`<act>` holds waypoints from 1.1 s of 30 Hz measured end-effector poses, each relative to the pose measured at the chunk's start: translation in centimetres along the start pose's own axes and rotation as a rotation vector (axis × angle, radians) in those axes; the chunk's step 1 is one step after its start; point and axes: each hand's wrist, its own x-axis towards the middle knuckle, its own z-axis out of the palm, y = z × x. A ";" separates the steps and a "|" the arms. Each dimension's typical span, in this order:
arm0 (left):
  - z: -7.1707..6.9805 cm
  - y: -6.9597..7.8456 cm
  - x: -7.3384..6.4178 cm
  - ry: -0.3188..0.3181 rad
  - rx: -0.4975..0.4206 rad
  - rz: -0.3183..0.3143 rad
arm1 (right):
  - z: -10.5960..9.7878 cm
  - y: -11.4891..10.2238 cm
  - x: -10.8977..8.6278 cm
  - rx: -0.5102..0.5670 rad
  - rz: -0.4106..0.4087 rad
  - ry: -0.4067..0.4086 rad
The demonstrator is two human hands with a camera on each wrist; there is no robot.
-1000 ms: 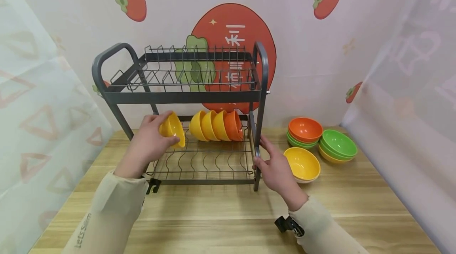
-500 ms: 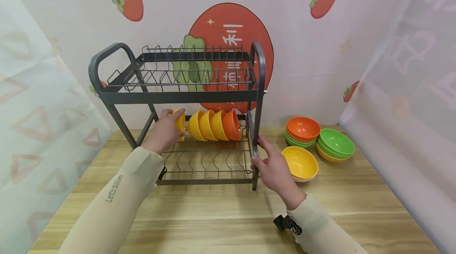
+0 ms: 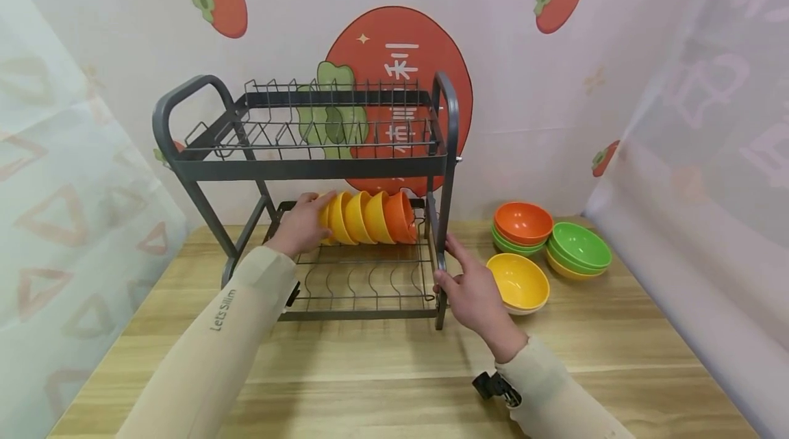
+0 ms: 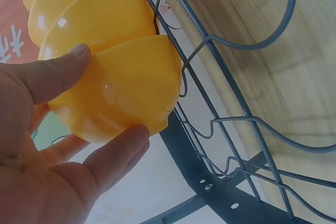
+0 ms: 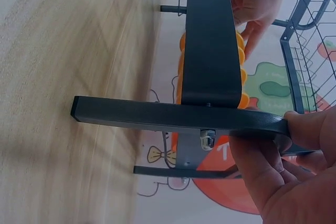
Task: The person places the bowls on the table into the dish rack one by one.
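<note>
My left hand [image 3: 302, 225] is at the left end of a row of bowls on the lower tier of a dark metal dish rack [image 3: 314, 169]. In the left wrist view it holds a yellow bowl [image 4: 126, 85], thumb on one side and fingers around the outer curve. That bowl lies on its side, nested against the other yellow bowls [image 3: 357, 218], near the wire dividers. An orange bowl [image 3: 401, 218] ends the row on the right. My right hand [image 3: 474, 295] grips the rack's front right post [image 5: 157, 116], thumb and fingers on opposite sides.
Right of the rack stand bowl stacks: orange over green [image 3: 524, 223], green over yellow [image 3: 581, 247], and a yellow bowl [image 3: 519, 281] on a paler one. The rack's upper tier [image 3: 333, 131] has wire dividers. A printed cloth [image 3: 505, 83] hangs behind the wooden table [image 3: 370, 370].
My left hand has moved right with the yellow bowl, bringing it up against the row on the lower tier. The right hand stays on the post.
</note>
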 end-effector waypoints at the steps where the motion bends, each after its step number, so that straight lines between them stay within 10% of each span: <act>1: 0.0 0.1 0.1 0.001 0.003 0.003 | -0.1 0.0 0.0 0.000 0.001 0.001; 27: -1.3 0.0 -1.1 -0.206 -0.577 -0.311 | -0.5 -0.1 0.1 0.048 0.036 -0.024; 33: -1.4 3.2 -3.1 -0.045 -0.533 -0.300 | -0.1 0.2 0.1 0.082 0.018 -0.012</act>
